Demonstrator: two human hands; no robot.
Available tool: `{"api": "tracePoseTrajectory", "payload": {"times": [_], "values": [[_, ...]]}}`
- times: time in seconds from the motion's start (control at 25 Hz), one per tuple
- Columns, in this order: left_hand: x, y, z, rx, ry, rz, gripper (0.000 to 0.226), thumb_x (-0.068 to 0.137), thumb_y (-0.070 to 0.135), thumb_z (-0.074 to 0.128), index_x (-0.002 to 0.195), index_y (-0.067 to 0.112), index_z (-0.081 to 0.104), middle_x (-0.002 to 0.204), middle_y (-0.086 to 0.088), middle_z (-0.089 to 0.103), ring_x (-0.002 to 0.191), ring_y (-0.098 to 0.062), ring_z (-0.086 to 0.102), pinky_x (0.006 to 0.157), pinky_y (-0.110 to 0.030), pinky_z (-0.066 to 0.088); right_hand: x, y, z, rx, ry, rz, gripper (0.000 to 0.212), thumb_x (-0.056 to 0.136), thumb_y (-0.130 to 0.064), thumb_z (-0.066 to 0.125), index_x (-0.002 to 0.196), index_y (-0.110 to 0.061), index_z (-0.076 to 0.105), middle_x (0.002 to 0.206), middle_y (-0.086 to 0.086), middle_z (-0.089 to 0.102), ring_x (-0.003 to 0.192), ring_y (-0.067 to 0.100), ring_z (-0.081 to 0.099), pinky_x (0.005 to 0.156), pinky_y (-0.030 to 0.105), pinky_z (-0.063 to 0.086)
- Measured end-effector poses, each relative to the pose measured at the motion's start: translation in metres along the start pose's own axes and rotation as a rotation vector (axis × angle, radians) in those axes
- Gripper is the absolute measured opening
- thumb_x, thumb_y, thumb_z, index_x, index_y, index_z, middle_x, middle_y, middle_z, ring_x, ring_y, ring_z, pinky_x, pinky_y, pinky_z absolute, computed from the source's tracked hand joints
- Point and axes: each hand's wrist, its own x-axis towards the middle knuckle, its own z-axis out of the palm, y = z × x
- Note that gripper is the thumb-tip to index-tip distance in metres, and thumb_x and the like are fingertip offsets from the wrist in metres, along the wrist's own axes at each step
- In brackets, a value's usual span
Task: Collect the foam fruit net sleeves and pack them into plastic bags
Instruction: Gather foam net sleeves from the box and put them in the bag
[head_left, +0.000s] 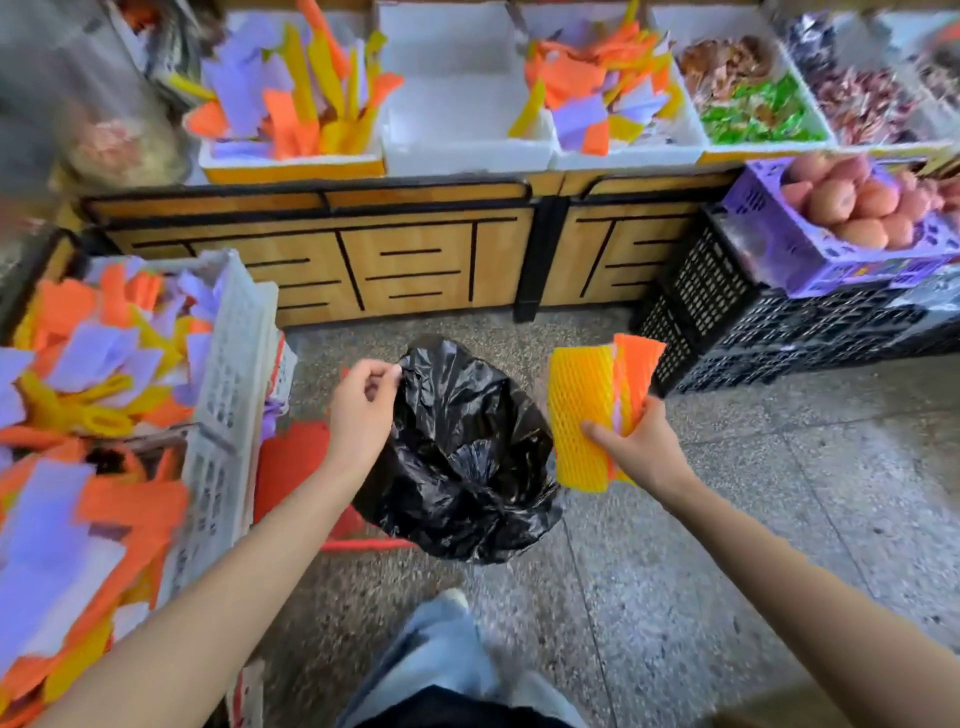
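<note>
The foam sleeves are standing upright just right of the black bag, long axis pointing toward the shelf. Your right hand is gripping their lower part; your left hand is pinching the bag's rim.

The bag hangs between the left hand, pinching its rim, and the right hand, holding sleeves beside it; a crate of sleeves stands left; behind, boxes sit on a counter; right, a fruit basket tops stacked crates.
</note>
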Motion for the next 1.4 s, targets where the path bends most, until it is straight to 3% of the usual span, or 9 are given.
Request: {"api": "tracePoseTrajectory", "payload": {"times": [0.16, 0.28, 0.56, 0.72, 0.84, 0.96, 1.08, 1.28, 1.4], "values": [[0.075, 0.010, 0.024, 0.043, -0.004, -0.008, 0.015, 0.098, 0.021, 0.048, 0.092, 0.009, 0.055, 0.080, -0.005, 0.054, 0.074, -0.016, 0.049, 0.061, -0.016, 0.036, 0.068, -0.024, -0.020, -0.011, 0.094, -0.006, 0.074, 0.079, -0.023, 0.075, 0.133, 0.000, 0.031, 0.115, 0.005, 0.049, 0.095, 0.016, 0.048, 0.071, 0.019, 0.036], [0.130, 0.018, 0.047, 0.043, 0.001, -0.022, 0.015, 0.098, 0.021, 0.047, 0.095, 0.009, 0.055, 0.084, -0.005, 0.055, 0.082, -0.018, 0.051, 0.066, -0.018, 0.037, 0.123, -0.030, -0.039, -0.025, 0.136, 0.002, 0.073, 0.078, -0.023, 0.076, 0.132, 0.001, 0.033, 0.115, 0.007, 0.050, 0.096, 0.016, 0.048, 0.074, 0.022, 0.036], [0.267, 0.086, 0.123, 0.027, 0.041, -0.031, 0.014, 0.100, 0.020, 0.044, 0.100, 0.011, 0.056, 0.084, 0.009, 0.053, 0.076, 0.001, 0.049, 0.064, -0.007, 0.037, 0.291, -0.061, -0.091, -0.007, 0.129, 0.009, 0.072, 0.076, -0.026, 0.077, 0.130, -0.003, 0.036, 0.116, 0.006, 0.054, 0.098, 0.018, 0.052, 0.079, 0.028, 0.040], [0.349, 0.144, 0.171, 0.012, 0.064, 0.023, 0.013, 0.099, 0.018, 0.045, 0.101, 0.011, 0.056, 0.088, 0.006, 0.056, 0.088, -0.012, 0.052, 0.069, -0.021, 0.036, 0.390, -0.098, -0.125, 0.000, 0.099, -0.038, 0.072, 0.074, -0.030, 0.078, 0.129, -0.005, 0.039, 0.118, 0.008, 0.056, 0.104, 0.021, 0.055, 0.086, 0.032, 0.043], [0.414, 0.182, 0.190, 0.026, 0.108, 0.127, 0.010, 0.099, 0.017, 0.045, 0.098, 0.012, 0.053, 0.082, 0.006, 0.054, 0.077, -0.010, 0.051, 0.065, -0.020, 0.034, 0.450, -0.133, -0.129, 0.002, 0.048, -0.087, 0.068, 0.075, -0.028, 0.077, 0.127, -0.005, 0.040, 0.113, 0.004, 0.055, 0.100, 0.017, 0.053, 0.082, 0.028, 0.041], [0.481, 0.221, 0.196, -0.025, 0.174, 0.218, 0.011, 0.100, 0.015, 0.043, 0.094, 0.010, 0.050, 0.074, 0.009, 0.048, 0.068, -0.001, 0.046, 0.059, -0.012, 0.035, 0.501, -0.169, -0.108, 0.014, -0.083, -0.122, 0.071, 0.071, -0.031, 0.079, 0.126, -0.008, 0.041, 0.114, 0.006, 0.058, 0.102, 0.019, 0.058, 0.089, 0.041, 0.048], [0.546, 0.262, 0.195, -0.126, 0.294, 0.297, 0.021, 0.100, 0.011, 0.041, 0.083, 0.022, 0.048, 0.070, 0.009, 0.043, 0.061, 0.007, 0.044, 0.058, -0.010, 0.034, 0.553, -0.214, -0.080, 0.048, -0.147, -0.162, 0.070, 0.072, -0.029, 0.079, 0.126, -0.008, 0.040, 0.116, 0.007, 0.058, 0.106, 0.020, 0.057, 0.094, 0.044, 0.047], [0.629, 0.281, 0.195, -0.382, 0.370, 0.357, 0.023, 0.096, 0.014, 0.036, 0.079, 0.028, 0.040, 0.073, 0.008, 0.037, 0.061, 0.005, 0.036, 0.064, -0.017, 0.032, 0.625, -0.292, -0.047, 0.065, -0.050, -0.306, 0.057, 0.076, -0.023, 0.077, 0.117, -0.007, 0.041, 0.105, 0.003, 0.054, 0.099, 0.017, 0.052, 0.077, 0.026, 0.037], [0.663, 0.244, 0.193, -0.461, 0.436, 0.216, 0.028, 0.098, 0.007, 0.034, 0.081, 0.028, 0.041, 0.077, 0.009, 0.037, 0.065, 0.005, 0.038, 0.068, -0.018, 0.033, 0.664, -0.319, -0.030, 0.004, -0.003, -0.376, 0.051, 0.075, -0.023, 0.078, 0.106, -0.007, 0.040, 0.086, -0.002, 0.050, 0.079, 0.013, 0.049, 0.065, 0.024, 0.030]]}}
